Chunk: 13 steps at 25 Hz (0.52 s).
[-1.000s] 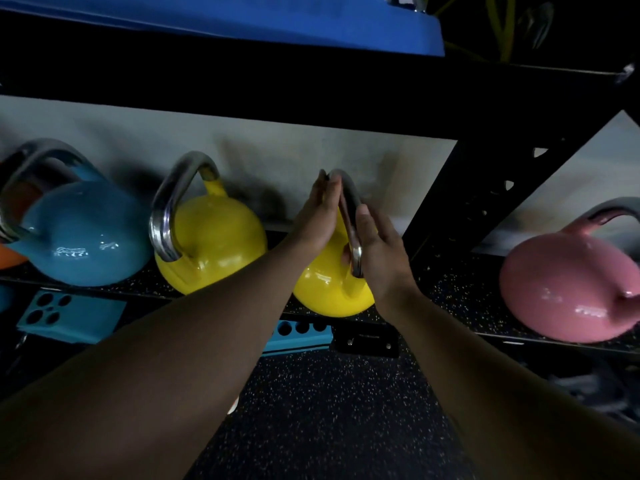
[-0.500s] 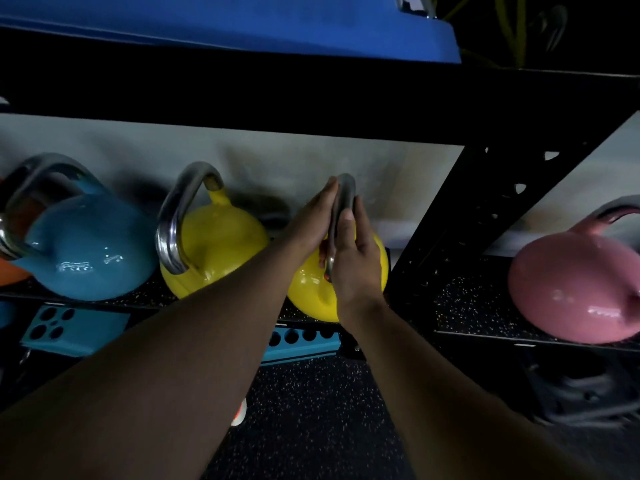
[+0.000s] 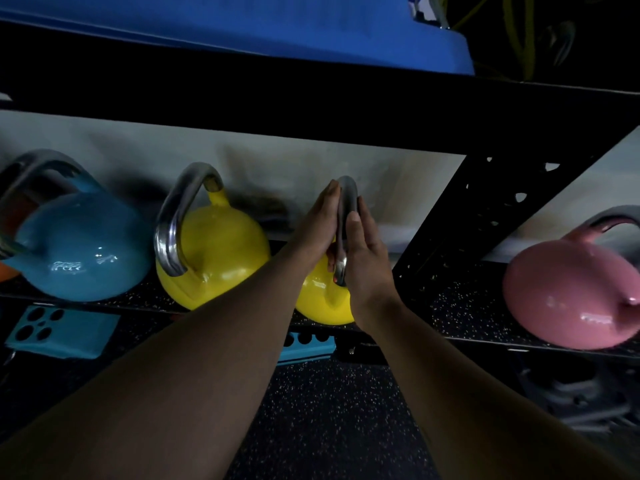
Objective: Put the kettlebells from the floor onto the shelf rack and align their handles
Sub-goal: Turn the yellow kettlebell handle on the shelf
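Note:
A yellow kettlebell [image 3: 320, 303] sits on the black rack shelf [image 3: 460, 299], its steel handle [image 3: 347, 202] turned edge-on toward me. My left hand [image 3: 320, 226] presses flat against the handle's left side and my right hand [image 3: 365, 251] against its right side, so the handle is clamped between both palms. To the left stand a second yellow kettlebell [image 3: 221, 251] and a blue kettlebell [image 3: 79, 258], both with handles angled to the left. A pink kettlebell [image 3: 568, 292] rests in the bay to the right.
A black perforated upright [image 3: 485, 216] separates the bays just right of my hands. A blue mat [image 3: 242, 26] lies on the shelf above. Teal blocks with holes [image 3: 59, 330] sit under the shelf, and speckled black floor [image 3: 329, 427] lies below my arms.
The held yellow kettlebell has been pushed back onto the shelf and its handle turned edge-on. My right hand moved from gripping lower on the handle to pressing flat along its side.

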Each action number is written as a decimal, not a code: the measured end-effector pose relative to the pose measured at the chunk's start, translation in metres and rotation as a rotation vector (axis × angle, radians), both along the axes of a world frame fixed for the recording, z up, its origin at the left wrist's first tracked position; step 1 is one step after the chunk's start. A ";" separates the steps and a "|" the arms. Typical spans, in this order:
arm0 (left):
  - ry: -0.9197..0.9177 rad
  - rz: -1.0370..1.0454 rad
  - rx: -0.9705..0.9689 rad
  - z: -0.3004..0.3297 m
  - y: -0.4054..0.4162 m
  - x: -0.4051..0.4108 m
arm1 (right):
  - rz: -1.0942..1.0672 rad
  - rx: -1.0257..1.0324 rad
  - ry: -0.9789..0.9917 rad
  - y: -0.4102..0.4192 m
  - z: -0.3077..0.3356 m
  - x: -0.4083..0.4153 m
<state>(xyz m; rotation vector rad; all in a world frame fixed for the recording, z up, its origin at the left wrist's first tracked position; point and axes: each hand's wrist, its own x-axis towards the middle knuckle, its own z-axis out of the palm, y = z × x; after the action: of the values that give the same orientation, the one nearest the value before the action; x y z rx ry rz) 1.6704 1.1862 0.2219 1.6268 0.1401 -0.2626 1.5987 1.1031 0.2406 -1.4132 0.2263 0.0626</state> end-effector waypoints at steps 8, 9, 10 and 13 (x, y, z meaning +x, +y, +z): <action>0.006 -0.006 -0.005 0.003 0.000 -0.005 | -0.014 -0.002 0.013 0.004 0.004 -0.003; 0.001 0.000 -0.006 0.003 0.002 -0.005 | -0.011 -0.001 0.011 0.005 0.004 -0.003; -0.001 -0.001 0.003 0.005 0.002 -0.005 | -0.006 0.002 0.007 0.005 0.004 -0.003; -0.004 -0.001 0.038 0.007 0.004 -0.003 | 0.000 0.026 -0.003 0.005 0.004 -0.002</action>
<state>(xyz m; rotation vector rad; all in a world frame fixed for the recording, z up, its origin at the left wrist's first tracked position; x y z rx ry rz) 1.6673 1.1906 0.2284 1.6649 0.1419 -0.2591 1.5964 1.1085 0.2443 -1.3869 0.2221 0.0637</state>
